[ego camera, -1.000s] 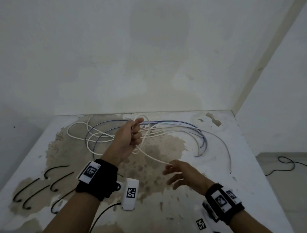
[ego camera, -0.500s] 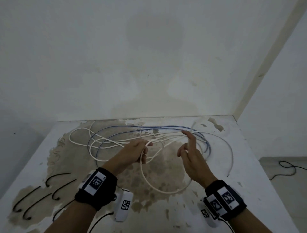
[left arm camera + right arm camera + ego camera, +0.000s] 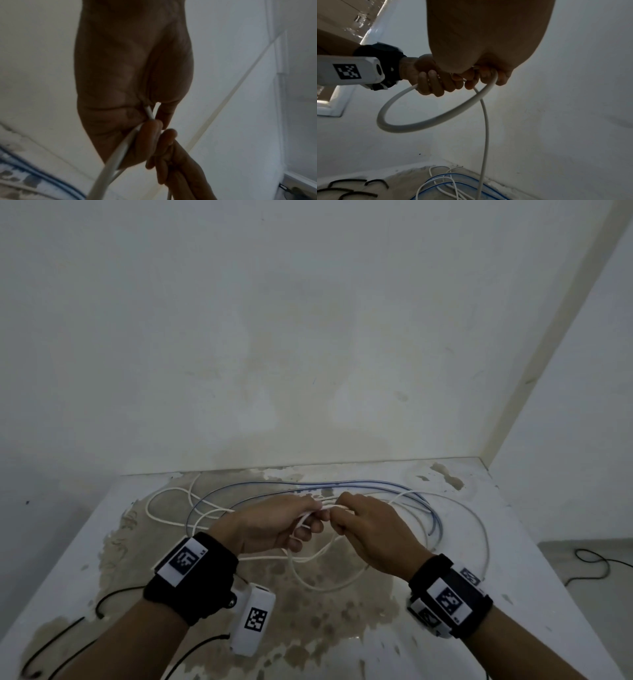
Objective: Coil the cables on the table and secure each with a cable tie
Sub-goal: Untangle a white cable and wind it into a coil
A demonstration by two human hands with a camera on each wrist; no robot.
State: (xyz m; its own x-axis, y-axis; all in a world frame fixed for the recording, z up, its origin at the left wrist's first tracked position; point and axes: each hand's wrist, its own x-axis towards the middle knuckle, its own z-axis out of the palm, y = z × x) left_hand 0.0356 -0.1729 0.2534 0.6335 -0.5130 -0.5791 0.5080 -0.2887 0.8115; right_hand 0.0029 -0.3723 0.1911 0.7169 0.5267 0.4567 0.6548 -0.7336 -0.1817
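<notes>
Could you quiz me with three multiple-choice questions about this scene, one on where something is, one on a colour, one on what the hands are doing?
1. Where do the black cable ties lie?
A. near left of the table
B. far right corner
C. on the floor

2. Which cable is held by both hands?
A. blue
B. white
C. black

3. What state is the right hand in?
A. flat on the table
B. hanging empty
C. gripping cable

Answers: 1 A, they lie by the left forearm. 2 B, the white cable loops from the left hand to the right hand. 3 C, its fingers curl round the cable.
</notes>
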